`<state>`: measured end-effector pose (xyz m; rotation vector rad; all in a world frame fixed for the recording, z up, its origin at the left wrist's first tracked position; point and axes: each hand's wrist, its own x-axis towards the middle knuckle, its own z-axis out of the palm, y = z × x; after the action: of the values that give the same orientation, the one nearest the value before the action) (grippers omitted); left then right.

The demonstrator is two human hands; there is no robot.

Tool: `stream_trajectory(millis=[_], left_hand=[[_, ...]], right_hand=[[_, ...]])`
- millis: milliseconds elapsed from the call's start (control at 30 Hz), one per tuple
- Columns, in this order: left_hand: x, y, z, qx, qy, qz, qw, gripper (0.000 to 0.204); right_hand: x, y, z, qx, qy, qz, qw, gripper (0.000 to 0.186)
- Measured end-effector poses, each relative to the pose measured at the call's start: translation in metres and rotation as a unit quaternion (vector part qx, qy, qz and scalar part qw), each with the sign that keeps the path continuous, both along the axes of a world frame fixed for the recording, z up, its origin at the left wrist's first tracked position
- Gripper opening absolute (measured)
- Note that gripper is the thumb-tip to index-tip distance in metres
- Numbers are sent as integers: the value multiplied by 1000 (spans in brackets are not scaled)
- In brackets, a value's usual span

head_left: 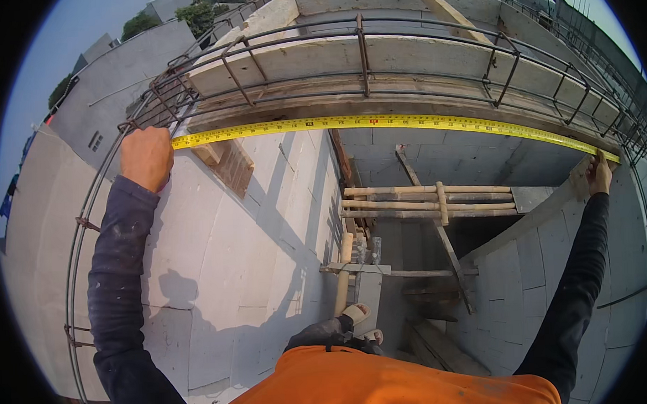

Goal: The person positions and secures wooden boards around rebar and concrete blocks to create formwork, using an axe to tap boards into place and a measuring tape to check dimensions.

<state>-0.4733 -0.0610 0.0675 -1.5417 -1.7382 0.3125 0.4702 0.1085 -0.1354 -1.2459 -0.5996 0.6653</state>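
Observation:
A yellow tape measure (406, 121) is stretched across the gap between two block walls, running along a wooden formwork board (419, 92). My left hand (148, 158) is closed at the tape's left end, by the top of the left wall (254, 268); its case, if there, is hidden in the fist. Far to the right, my right hand (599, 174) pinches the other end of the tape at the top of the right wall (546, 258). Directly behind the tape lies a long cage of steel rebar (365, 54).
Below the gap, bamboo poles (402, 205) and wooden props cross between the walls. My feet in sandals (357, 313) stand near a narrow plank (369, 293), with a deep drop beside them. Bent rebar (75, 282) edges the left wall. A timber (449, 12) leans across the far formwork.

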Motion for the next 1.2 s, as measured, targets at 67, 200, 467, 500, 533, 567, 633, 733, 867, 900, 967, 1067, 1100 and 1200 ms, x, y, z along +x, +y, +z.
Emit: stream_trajectory(millis=[67,200,467,500,533,567,633,733,867,900,967,1067,1100,1200], left_hand=[[-45,-5,-9,23,5,14,1000,19],[-84,-8,-11,1,24,7,1000,17],[-30,-38,22,22,-108,-26,994,16],[-30,-52,29,66,-149,-21,986,20],[-28,-61,34,98,-165,-35,981,21],[-29,-78,44,134,-176,-35,975,23],[-15,-105,65,165,-205,-54,963,30],[-23,-122,76,144,-325,-23,934,28],[-23,-195,110,113,-377,-27,919,28],[-23,-226,122,117,-373,-16,920,28],[-32,-263,122,142,-432,-8,890,25],[-63,-328,132,195,-412,44,889,28],[-75,-354,136,208,-413,73,884,28],[-117,-444,147,249,-372,106,888,29]], right_hand=[[-54,-5,31,-6,2,-29,1000,23],[-55,-10,52,-49,7,-99,994,26],[-82,-32,69,-31,13,-146,989,25],[-89,-23,66,-28,10,-142,989,24],[-93,-14,64,-26,18,-140,990,24],[-98,-1,58,-32,19,-139,990,24],[-80,-1,47,-3,42,-126,991,26],[5,0,21,0,24,-152,988,31],[45,28,-19,-27,37,-153,987,36],[45,42,-28,12,40,-145,989,30],[56,47,-23,-6,63,-119,991,28],[56,49,-29,34,97,-107,989,33],[57,44,-30,63,92,-93,989,34],[55,25,-39,98,91,-80,988,42]])
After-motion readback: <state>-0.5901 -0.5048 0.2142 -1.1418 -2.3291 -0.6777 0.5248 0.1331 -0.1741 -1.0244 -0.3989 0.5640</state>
